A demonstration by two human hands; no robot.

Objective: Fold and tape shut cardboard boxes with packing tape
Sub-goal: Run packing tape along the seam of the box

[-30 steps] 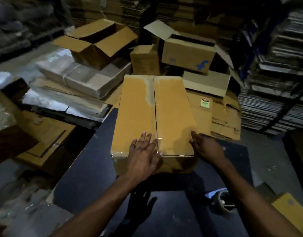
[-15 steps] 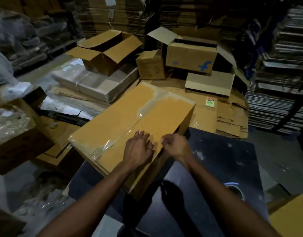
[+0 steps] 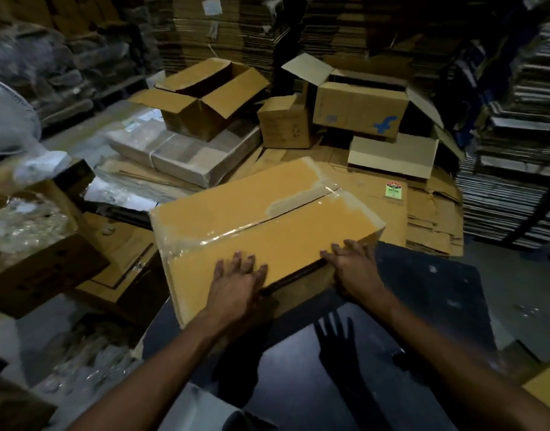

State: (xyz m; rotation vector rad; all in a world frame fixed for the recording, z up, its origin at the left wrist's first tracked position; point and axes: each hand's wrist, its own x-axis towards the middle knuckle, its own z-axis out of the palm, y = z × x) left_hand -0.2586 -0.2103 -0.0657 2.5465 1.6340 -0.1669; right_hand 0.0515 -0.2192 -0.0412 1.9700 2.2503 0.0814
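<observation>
Long yellow-brown cardboard box (image 3: 261, 219) lying skewed on the far left corner of the dark counter (image 3: 423, 293), its left end overhanging the counter edge; clear packing tape (image 3: 301, 202) running along the top seam between the closed flaps and wrapped down over the left end (glossy and wrinkled there); left hand (image 3: 236, 283) pressed flat on the near face of the box, fingers spread and straight, holding nothing; right hand (image 3: 353, 267) at the near right edge of the box, fingers extended over the top; beyond the box, an open carton (image 3: 202, 98) atop flattened, wrapped cardboard.
</observation>
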